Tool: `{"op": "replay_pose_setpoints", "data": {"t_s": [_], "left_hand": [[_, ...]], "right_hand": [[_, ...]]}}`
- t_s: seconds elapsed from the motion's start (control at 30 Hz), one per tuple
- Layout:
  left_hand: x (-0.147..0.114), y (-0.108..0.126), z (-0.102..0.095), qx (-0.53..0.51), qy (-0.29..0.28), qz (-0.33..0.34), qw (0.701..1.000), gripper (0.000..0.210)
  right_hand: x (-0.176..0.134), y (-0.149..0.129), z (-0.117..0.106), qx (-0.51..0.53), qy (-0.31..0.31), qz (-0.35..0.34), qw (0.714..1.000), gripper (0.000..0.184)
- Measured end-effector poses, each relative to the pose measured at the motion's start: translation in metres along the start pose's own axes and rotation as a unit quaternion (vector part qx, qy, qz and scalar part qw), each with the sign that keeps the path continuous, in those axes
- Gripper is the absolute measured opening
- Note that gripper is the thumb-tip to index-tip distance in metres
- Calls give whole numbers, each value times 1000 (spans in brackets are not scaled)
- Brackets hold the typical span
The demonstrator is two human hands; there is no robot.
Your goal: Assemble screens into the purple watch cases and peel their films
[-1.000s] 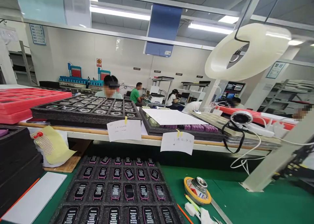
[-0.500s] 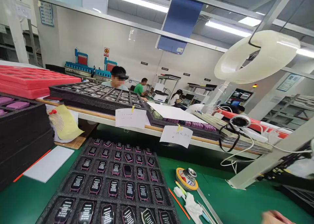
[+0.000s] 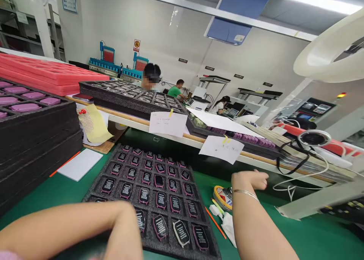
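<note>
My left hand [image 3: 125, 229] bends down at the wrist over the near left part of a black foam tray [image 3: 167, 226]; its fingers are blurred and cut off by the lower edge. Smartwatches with purple cases fill the tray's pockets, most showing white text, such as one watch [image 3: 161, 200]. A pale-cased watch [image 3: 181, 232] lies in the front row, and one watch [image 3: 159, 181] has a dark screen. Over the bench to the tray's right, my right hand [image 3: 251, 179] is curled closed, a bracelet on its wrist. What it holds, if anything, is hidden. A yellow tape roll [image 3: 222, 197] is beside it.
A shelf edge with paper notes [image 3: 167, 124] crosses above the bench. Black foam trays [image 3: 36, 138] are stacked at left, beside a white pad [image 3: 81, 164]. An orange stick [image 3: 215, 222] and white tissue [image 3: 228, 227] lie right of the watch tray. Other people sit beyond.
My left arm has come into view over the tray. My right hand has moved up and left from the lower right corner. The camera view has shifted, too.
</note>
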State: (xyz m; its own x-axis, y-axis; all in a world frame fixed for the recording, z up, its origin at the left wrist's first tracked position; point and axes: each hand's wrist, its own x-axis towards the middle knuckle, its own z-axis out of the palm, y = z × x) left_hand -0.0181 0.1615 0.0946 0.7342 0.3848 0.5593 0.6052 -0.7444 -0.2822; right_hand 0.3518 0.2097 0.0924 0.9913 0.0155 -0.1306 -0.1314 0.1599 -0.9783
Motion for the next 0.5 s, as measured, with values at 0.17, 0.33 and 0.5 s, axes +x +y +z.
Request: {"op": "replay_pose_setpoints", "data": {"t_s": [0.17,0.33,0.5], "left_hand": [[7,-6,23,-17,-23,32,999,21],[13,-13,55,-31,-59,68,995,28],[18,-24,90,-41,-79,83,993,27]], "right_hand": [[-26,21,19,-20,-63,4,998,29],[-56,40,10,-32,-192,-80,978,30],[-117,49,-13,-61,-395,-211,892,33]]}}
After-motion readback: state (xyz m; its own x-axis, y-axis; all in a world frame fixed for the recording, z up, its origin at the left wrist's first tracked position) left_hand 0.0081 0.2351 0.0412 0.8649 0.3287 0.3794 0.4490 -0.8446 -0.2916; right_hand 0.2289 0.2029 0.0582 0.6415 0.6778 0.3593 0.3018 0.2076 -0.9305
